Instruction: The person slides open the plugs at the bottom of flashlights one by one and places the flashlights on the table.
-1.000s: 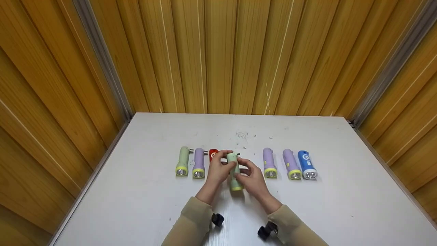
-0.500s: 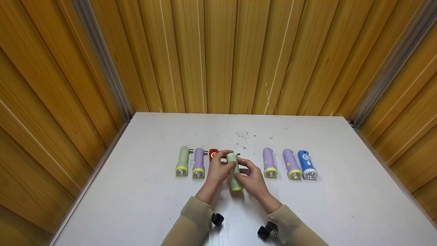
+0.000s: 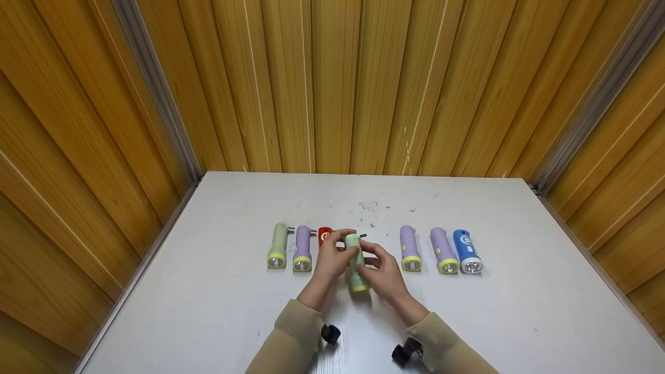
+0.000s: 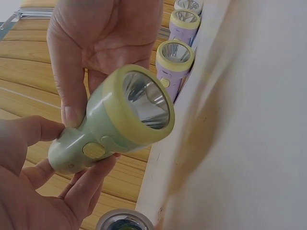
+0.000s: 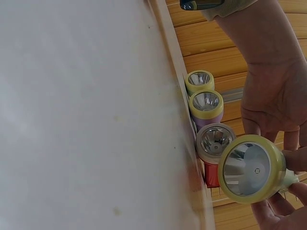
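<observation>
A light green flashlight with a yellow head ring is held between both hands near the table's middle. My left hand pinches its rear end, where a metal plug prong sticks out to the right. Lower on the body, my right hand grips it with thumb and fingers. In the left wrist view the held flashlight shows a yellow switch on its side and a silvery reflector. A red flashlight lies just behind my left hand and is partly hidden by it.
Left of the hands lie a green flashlight and a purple flashlight, prongs out. To the right are two more purple ones, the nearer flashlight and its neighbour flashlight, then a blue flashlight. Wood-look walls enclose the white table.
</observation>
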Available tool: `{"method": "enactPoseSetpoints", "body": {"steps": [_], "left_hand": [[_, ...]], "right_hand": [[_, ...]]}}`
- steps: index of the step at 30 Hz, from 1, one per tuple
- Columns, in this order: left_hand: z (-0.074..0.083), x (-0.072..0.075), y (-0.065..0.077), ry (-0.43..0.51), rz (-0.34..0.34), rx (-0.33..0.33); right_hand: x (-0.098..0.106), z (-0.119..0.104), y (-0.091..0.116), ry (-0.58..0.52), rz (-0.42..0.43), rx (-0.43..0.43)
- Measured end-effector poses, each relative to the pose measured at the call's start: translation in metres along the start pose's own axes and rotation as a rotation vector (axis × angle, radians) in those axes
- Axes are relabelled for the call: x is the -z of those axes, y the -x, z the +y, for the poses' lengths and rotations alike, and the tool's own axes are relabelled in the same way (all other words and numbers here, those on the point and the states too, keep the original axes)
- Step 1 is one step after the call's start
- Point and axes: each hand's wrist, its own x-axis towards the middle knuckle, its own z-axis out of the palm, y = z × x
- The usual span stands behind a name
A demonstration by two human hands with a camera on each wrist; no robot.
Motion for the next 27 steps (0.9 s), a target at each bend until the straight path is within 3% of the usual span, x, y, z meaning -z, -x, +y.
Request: {"method": "enactPoseSetpoints", "body": {"steps": [27], "left_hand": [[-0.0029,-0.0004,-0.0008,0.011,-0.007,-0.013]], "right_hand": [[-0.0008,0.0001,0.0001,-0.001,0.012,-0.01]]}}
